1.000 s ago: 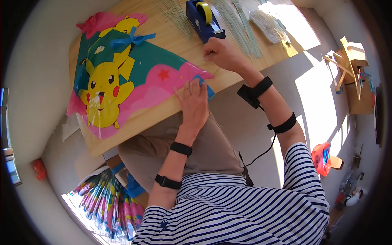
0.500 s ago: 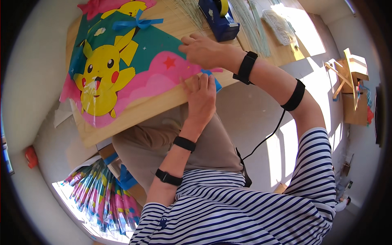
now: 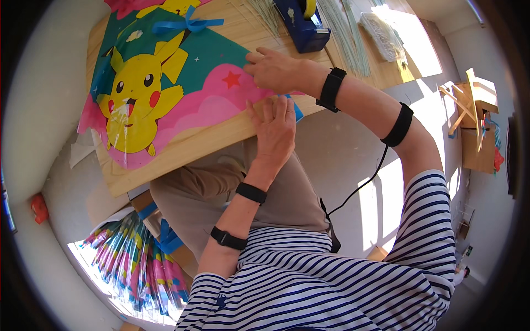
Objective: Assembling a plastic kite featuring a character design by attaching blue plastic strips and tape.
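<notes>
Right hand (image 3: 279,71): since a second ago, brought from beside the tape dispenser (image 3: 302,32) to the right side of the printed sheet (image 3: 190,83); its fingers are being kept bent, and whether anything is being pinched cannot be told.
Striped shirt (image 3: 314,281): a small dark emblem (image 3: 221,301) is being shown on it, too small to make out.
Left hand (image 3: 275,132): its fingers are being held slightly spread at the sheet's lower right edge, beside a blue strip (image 3: 298,112); its thumb is being hidden.
Wooden table (image 3: 199,144): the sheet is being supported on it, near corner cut by the hands.
Sheet's print: a yellow cartoon figure with red cheeks is being shown on green and pink; its mouth is being masked by glare.
Blue bow (image 3: 190,25): being carried on the sheet's upper part, whose top is being cropped.
Dispenser's side: a pale mark is being seen, unreadable.
Thin sticks (image 3: 350,44): being kept loosely bundled behind.
</notes>
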A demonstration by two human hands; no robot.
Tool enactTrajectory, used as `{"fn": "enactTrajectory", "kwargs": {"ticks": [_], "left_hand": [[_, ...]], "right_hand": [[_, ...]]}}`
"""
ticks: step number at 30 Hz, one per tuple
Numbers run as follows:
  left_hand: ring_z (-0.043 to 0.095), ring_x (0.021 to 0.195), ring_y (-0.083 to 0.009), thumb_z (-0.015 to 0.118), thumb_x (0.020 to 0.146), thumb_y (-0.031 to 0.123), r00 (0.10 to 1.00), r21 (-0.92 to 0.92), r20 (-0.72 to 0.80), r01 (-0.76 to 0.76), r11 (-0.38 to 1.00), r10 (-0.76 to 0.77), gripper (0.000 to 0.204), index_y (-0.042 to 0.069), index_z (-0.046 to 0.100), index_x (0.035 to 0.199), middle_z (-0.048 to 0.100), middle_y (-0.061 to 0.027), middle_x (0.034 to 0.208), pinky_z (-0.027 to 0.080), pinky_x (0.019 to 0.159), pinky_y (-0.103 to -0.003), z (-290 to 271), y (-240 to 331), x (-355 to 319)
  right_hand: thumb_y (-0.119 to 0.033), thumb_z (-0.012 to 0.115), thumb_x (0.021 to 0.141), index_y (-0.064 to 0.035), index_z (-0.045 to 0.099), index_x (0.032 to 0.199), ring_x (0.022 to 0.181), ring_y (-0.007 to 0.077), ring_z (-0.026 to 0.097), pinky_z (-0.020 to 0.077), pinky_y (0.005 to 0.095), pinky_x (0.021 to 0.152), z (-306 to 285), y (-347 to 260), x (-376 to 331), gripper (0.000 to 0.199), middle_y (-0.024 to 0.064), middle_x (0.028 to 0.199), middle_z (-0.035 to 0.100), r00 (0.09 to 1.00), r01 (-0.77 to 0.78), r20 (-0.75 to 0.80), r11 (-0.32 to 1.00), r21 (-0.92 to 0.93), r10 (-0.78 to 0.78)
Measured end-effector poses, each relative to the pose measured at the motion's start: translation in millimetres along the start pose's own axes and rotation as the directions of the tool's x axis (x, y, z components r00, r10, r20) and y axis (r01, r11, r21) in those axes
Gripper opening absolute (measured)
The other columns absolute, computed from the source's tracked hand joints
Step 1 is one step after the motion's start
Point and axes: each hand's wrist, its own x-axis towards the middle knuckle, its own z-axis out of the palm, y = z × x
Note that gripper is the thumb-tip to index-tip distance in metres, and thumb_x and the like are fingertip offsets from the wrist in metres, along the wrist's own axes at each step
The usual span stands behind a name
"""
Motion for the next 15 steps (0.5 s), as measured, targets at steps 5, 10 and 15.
{"fn": "enactTrajectory", "kwargs": {"ticks": [5,10,15], "left_hand": [[0.046,0.124,-0.0334,0.072,0.071,0.003,1.0,0.014,0.008,0.001,1.0,-0.001,0.06,0.005,0.058,0.13,0.048,-0.0066,0.128,0.022,0.111,-0.071,0.5,0.2,0.3],[0.046,0.124,-0.0331,0.072,0.071,0.003,1.0,0.01,0.021,-0.007,1.0,0.007,0.061,0.005,0.058,0.13,0.047,-0.0051,0.135,0.022,0.111,-0.071,-0.4,0.0,1.0],[0.046,0.124,-0.0319,0.072,0.072,0.005,1.0,0.014,0.022,-0.018,1.0,0.017,0.059,0.005,0.059,0.13,0.048,-0.0036,0.137,0.022,0.11,-0.072,0.5,-2.0,1.4]], "right_hand": [[-0.018,0.069,0.074,-0.016,0.076,0.071,0.109,0.02,0.049,0.0424,0.0335,0.091,4.5,-0.1,0.7,0.008,-0.0027,0.099,0.063,0.999,0.006,-0.038,1.0,0.003,-0.005],[-0.018,0.07,0.073,-0.0149,0.075,0.07,0.109,0.0201,0.05,0.0427,0.0347,0.094,8.4,0.3,0.4,0.007,-0.0026,0.098,0.063,0.998,0.017,-0.055,1.0,0.014,-0.016],[-0.018,0.07,0.073,-0.0145,0.075,0.07,0.11,0.0205,0.05,0.0428,0.036,0.096,10.3,-0.7,2.3,0.006,-0.0023,0.1,0.064,0.999,0.014,-0.052,1.0,0.01,-0.013]]}}
